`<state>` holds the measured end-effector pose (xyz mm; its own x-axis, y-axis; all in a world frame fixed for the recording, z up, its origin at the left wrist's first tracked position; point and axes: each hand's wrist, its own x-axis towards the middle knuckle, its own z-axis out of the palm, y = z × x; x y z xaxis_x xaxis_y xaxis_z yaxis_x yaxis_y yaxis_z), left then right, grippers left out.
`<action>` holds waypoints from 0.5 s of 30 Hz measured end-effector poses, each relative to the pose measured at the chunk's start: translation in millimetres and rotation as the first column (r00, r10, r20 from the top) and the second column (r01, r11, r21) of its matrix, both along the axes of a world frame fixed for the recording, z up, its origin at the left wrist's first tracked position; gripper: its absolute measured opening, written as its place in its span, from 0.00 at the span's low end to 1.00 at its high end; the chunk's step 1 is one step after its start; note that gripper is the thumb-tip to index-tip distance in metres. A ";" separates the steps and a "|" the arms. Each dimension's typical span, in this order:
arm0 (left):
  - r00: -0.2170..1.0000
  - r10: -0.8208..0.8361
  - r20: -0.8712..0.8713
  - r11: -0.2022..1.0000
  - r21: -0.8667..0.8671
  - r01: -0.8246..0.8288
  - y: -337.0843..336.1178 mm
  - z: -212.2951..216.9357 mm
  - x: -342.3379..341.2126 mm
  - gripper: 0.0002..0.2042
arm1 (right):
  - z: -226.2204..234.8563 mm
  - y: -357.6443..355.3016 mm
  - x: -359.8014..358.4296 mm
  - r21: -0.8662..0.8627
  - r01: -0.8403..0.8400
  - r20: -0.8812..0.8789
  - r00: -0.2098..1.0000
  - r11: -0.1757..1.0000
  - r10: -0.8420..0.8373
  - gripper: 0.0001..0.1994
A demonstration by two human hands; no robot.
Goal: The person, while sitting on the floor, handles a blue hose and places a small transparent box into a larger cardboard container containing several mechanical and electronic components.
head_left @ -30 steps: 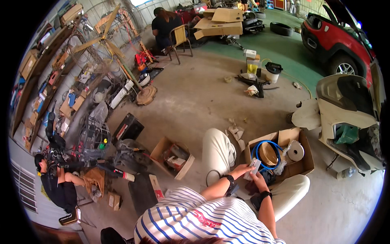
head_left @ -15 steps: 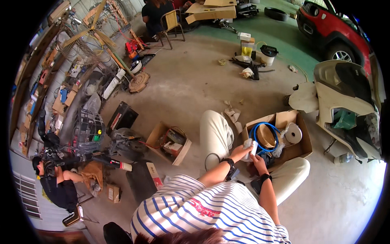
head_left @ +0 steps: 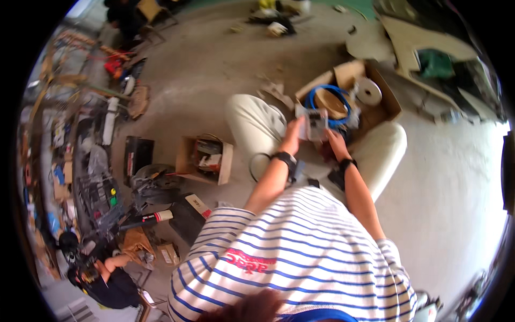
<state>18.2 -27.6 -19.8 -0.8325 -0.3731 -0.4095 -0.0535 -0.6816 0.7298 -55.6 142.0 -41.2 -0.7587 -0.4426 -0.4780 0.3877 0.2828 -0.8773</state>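
- Head view is looking down on a person in a blue-and-white striped shirt [head_left: 300, 252] who is sitting on a concrete floor [head_left: 214, 70] with pale-trousered knees spreading left and right;
- left hand [head_left: 294, 137] is reaching up to the left edge of a small pale boxy object [head_left: 314, 124] and is gripping it, fingers closing around its side; a dark wristband [head_left: 284, 159] is sitting on that wrist;
- right hand [head_left: 337, 144] is resting just below and right of the same object, fingers curling toward its lower corner; whether it is truly clamping or only touching, I cannot tell; a dark band is also circling this wrist;
- the object is being held up between the knees, just near of an open cardboard box [head_left: 386, 88], and its details are too blurred to read;
- inside that box, a coil of blue hose [head_left: 311, 97] is lying around a brownish round thing, and a white roll [head_left: 369, 92] is sitting to the right of it;
- a smaller open cardboard box [head_left: 206, 160] holding mixed items is standing on the floor left of the left knee, well apart from the hands;
- farther left, tools and clutter are lying along the floor's edge, among them a red-and-white canister [head_left: 153, 218] on its side.
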 end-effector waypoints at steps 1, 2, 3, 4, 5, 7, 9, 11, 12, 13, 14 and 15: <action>1.000 -0.005 0.021 1.000 0.001 0.005 -7.0 -1.8 1.7 0.16 | 4.1 -2.5 2.3 -0.027 -0.001 -0.046 0.999 1.000 0.000 0.21; 0.999 -0.044 -0.025 0.998 0.053 0.045 -9.7 4.4 1.3 0.15 | 12.6 -6.1 3.7 -0.056 0.003 -0.101 0.995 0.998 -0.009 0.21; 1.000 -0.010 0.026 0.990 0.142 0.006 -5.2 18.2 -1.3 0.14 | 17.6 -6.1 3.9 -0.075 0.037 -0.073 0.996 0.997 -0.043 0.20; 0.998 -0.055 -0.018 0.987 0.150 0.057 -13.2 22.1 -2.1 0.16 | 20.5 -9.1 2.7 -0.110 0.059 -0.054 0.996 0.992 -0.065 0.20; 0.999 -0.039 0.000 0.986 0.161 0.038 -12.0 23.8 -2.2 0.17 | 18.7 -6.5 2.7 -0.106 0.071 -0.054 0.996 0.992 -0.077 0.20; 0.999 -0.026 0.027 0.982 0.185 0.020 -12.0 25.5 -2.1 0.20 | 17.4 -8.1 4.2 -0.126 0.115 0.044 0.993 0.985 -0.110 0.20; 1.000 -0.021 -0.022 0.978 0.206 0.025 -14.0 26.0 -2.7 0.21 | 15.9 -10.6 1.4 -0.104 0.098 0.045 0.995 0.990 -0.094 0.21; 0.997 -0.031 -0.064 0.969 0.241 0.045 -8.9 28.5 -2.3 0.21 | 7.6 -3.7 1.8 -0.066 0.097 0.054 0.994 0.993 -0.094 0.21; 0.997 -0.032 -0.063 0.958 0.283 0.049 -7.2 30.1 -3.5 0.21 | 3.5 -2.0 0.6 -0.063 0.096 0.038 0.995 0.993 -0.094 0.20; 0.998 -0.024 -0.063 0.947 0.319 0.043 -10.1 29.5 -3.4 0.20 | 5.6 -5.7 1.1 -0.065 0.085 0.022 0.996 0.994 -0.084 0.20; 0.998 -0.026 -0.062 0.947 0.318 0.044 -12.3 28.9 -3.1 0.20 | 8.1 -7.2 2.1 -0.067 0.087 0.023 0.996 0.994 -0.085 0.20; 0.998 -0.033 -0.061 0.932 0.358 0.052 -14.0 28.5 -3.0 0.20 | 11.0 -8.4 2.4 0.020 0.117 -0.188 0.976 0.993 -0.111 0.18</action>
<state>15.3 -41.6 8.7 -0.8685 -0.1733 -0.4644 -0.0561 -0.8965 0.4395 -53.2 133.6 -30.2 -0.8803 -0.3358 -0.3350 0.2490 0.2740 -0.9289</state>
